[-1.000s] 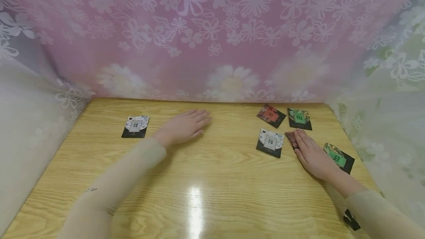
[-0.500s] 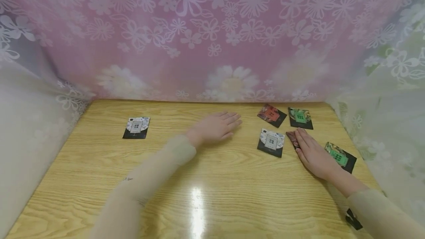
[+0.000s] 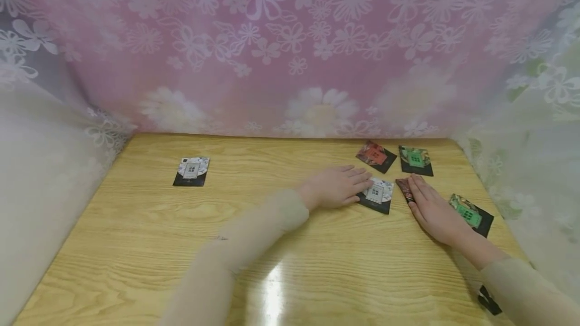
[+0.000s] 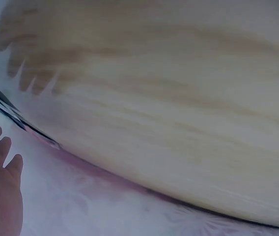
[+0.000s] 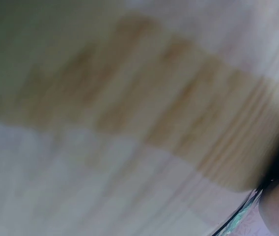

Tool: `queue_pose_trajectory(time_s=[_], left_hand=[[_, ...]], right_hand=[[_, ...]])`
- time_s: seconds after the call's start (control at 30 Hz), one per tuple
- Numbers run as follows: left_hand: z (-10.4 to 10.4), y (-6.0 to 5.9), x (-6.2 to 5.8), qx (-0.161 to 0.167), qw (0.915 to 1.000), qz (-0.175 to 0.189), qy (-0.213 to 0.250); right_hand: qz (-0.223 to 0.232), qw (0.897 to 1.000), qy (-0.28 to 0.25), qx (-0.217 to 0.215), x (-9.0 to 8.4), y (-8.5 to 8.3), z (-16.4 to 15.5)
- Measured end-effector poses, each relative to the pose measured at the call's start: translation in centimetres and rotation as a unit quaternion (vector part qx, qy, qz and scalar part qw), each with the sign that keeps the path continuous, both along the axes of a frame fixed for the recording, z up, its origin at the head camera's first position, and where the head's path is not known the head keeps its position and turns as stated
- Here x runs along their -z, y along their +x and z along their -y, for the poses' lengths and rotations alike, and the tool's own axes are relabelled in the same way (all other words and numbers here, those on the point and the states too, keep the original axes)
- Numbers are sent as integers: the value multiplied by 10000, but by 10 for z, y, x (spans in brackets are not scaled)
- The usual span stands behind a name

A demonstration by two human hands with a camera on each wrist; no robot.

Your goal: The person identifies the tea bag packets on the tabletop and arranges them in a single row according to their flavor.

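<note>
Several small square packets lie on a wooden table (image 3: 290,255). My left hand (image 3: 337,186) reaches across to the right, fingers straight, its fingertips on the left edge of a white-and-black packet (image 3: 377,195). My right hand (image 3: 432,209) lies flat with its fingers on a dark red packet (image 3: 405,188). A green packet (image 3: 471,214) lies just right of that hand. A red packet (image 3: 375,156) and another green packet (image 3: 415,160) lie farther back. A second white packet (image 3: 192,171) sits alone at the left. Both wrist views are blurred, showing mostly wood grain.
A pink flowered curtain (image 3: 290,49) hangs along the table's far edge, with sheer white curtains at both sides. A small black object (image 3: 490,300) sits at the table's near right corner.
My left hand has travelled to the right from the table's middle and now touches the white-and-black packet. The right hand has stayed on the dark red packet.
</note>
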State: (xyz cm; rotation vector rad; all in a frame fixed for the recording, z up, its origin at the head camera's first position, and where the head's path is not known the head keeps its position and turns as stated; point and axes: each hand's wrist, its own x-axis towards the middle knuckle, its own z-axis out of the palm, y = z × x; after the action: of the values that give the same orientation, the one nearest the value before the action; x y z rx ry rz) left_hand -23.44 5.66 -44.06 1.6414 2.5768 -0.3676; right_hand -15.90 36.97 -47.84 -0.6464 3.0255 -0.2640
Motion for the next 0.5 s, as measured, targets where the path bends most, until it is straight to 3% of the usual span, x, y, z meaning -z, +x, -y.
queue_pose_trajectory(time_s=[0.27, 0.5], left_hand=[[-37, 4, 5, 160, 9989, -276, -351], [-45, 12, 11, 81, 9970, -166, -753]], right_hand=[[-160, 9999, -59, -11, -2, 1, -3], [-297, 9993, -157, -152, 2, 0, 0]])
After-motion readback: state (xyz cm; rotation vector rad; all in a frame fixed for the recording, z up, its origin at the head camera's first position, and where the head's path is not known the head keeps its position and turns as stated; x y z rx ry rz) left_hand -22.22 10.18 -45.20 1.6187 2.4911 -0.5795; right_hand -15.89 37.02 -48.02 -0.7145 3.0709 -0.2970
